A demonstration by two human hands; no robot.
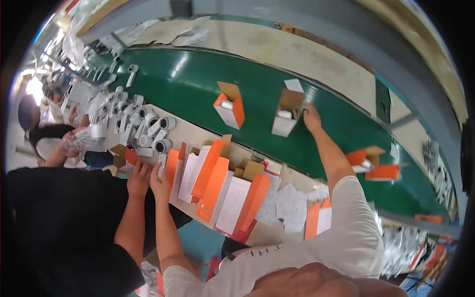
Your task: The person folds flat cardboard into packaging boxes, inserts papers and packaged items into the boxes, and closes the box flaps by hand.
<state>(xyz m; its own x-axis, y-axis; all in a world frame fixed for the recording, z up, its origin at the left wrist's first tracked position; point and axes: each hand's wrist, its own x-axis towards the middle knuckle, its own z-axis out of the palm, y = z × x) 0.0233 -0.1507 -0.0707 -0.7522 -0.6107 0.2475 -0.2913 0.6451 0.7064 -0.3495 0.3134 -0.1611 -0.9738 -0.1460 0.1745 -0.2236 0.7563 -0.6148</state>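
My left hand [159,185] is closed round the handle of a white handheld device [162,147] with a round dark-faced head, left of the row of boxes. My right hand [312,120] reaches far over the green conveyor belt [183,74]. Its fingers are at the right edge of an open white box [283,126] with brown inner flaps and a white item inside; they appear to grip that edge. Beside my left hand, a co-worker's hand [139,178] is at an open orange-and-brown box [123,156].
Several orange-and-white boxes [213,190] stand in a row on the near table. White devices [143,121] are heaped left of them. Other open boxes [230,110] sit on the belt, some at right [366,161]. Printed sheets [291,205] lie right of the row. Co-workers are at left.
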